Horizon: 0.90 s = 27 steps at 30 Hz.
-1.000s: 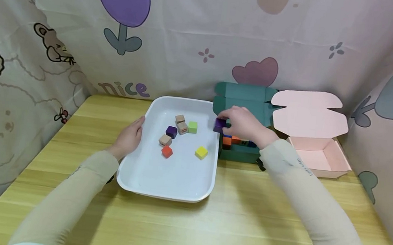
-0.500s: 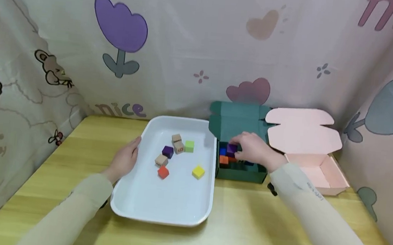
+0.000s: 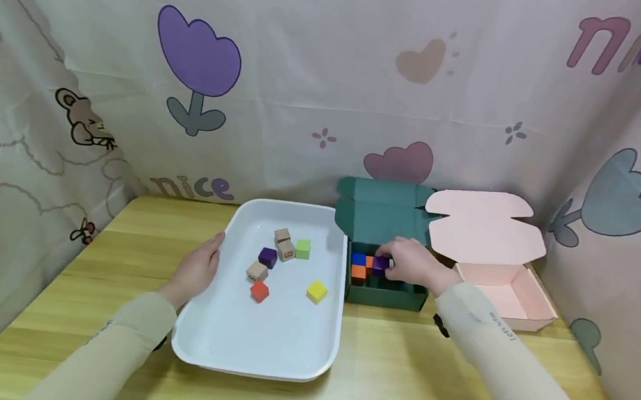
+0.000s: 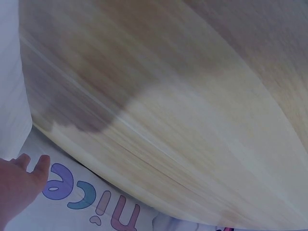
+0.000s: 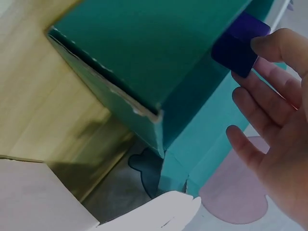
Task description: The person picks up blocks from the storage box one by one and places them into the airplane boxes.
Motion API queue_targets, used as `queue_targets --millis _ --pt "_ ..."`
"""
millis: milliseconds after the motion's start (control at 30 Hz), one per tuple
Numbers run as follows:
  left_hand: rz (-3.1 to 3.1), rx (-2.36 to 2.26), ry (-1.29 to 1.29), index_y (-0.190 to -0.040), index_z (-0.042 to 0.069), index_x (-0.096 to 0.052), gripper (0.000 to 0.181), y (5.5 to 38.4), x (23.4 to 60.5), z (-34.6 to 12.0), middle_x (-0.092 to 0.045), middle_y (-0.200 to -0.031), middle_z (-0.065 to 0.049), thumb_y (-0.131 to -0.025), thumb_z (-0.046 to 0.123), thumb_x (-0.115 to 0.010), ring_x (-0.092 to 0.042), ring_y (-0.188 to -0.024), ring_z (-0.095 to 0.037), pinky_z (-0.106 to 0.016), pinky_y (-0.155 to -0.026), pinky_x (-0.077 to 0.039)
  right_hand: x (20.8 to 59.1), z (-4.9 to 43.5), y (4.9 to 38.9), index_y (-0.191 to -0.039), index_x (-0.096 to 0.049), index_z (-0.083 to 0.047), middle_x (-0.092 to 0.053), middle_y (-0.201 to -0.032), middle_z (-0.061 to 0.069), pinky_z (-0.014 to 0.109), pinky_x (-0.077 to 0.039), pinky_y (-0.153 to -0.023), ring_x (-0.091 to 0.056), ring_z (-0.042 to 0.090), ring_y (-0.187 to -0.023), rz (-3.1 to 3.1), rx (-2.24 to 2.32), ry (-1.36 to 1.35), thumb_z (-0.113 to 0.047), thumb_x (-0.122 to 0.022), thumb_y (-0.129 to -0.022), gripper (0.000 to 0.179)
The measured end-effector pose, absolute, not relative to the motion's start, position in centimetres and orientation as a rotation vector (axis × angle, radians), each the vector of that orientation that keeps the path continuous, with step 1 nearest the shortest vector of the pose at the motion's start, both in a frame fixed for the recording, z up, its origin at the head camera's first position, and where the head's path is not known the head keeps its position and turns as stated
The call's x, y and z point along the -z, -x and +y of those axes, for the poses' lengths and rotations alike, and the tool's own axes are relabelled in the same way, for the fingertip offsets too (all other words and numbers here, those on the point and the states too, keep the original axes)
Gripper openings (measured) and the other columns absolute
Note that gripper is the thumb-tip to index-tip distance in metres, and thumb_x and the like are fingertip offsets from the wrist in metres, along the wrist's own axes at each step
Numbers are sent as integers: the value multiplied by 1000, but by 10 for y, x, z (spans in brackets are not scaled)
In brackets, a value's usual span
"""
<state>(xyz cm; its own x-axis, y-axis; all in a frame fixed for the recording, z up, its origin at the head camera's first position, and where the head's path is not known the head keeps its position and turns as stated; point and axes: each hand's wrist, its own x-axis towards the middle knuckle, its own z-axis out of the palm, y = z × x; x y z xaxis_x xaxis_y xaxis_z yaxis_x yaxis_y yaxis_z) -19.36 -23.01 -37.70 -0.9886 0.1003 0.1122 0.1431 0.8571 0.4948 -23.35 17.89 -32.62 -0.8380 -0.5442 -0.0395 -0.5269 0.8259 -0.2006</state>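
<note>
In the head view my right hand (image 3: 412, 261) pinches a purple cube (image 3: 380, 265) inside the green box (image 3: 385, 298). The right wrist view shows the thumb and a fingertip on this purple cube (image 5: 240, 44), the other fingers spread loosely. Beside it in the box lie a blue cube (image 3: 358, 259) and orange cubes (image 3: 358, 272); my hand covers part of the interior. My left hand (image 3: 194, 271) rests against the left side of the white tray (image 3: 254, 348), its fingers fairly straight. On the tray are a purple cube (image 3: 267, 258), a red cube (image 3: 259, 291), a yellow cube (image 3: 317, 292) and a green cube (image 3: 303, 249).
Several plain wooden cubes (image 3: 257, 272) also lie on the tray. A pink box (image 3: 506, 289) stands open to the right of the green one, its lid folded back. The wooden table (image 3: 385, 367) ends at a printed curtain (image 3: 287, 126) behind.
My right hand has carried the purple cube from above the tray's right edge rightward and down into the green box. My left hand stays at the tray. The head view has tilted upward.
</note>
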Motion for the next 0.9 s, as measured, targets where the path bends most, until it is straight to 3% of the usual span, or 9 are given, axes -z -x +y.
queue_targets --millis 333,900 --pt "-2927 817 219 -142 -10 -26 46 188 380 -226 -29 -147 -28 -100 6 -30 -31 -134 -43 -53 -112 -31 345 178 232 -107 -69 -7 -68 -100 4 44 -50 -86 -51 15 -82 2895 270 901 -7 -69 -77 30" --pt "-2930 810 202 -143 -9 -25 45 188 376 -229 -28 -148 -27 -100 5 -29 -30 -135 -42 -52 -112 -30 361 171 236 -102 -70 -8 -70 -99 5 42 -52 -84 -57 22 -90 2949 181 975 -8 -73 -76 26"
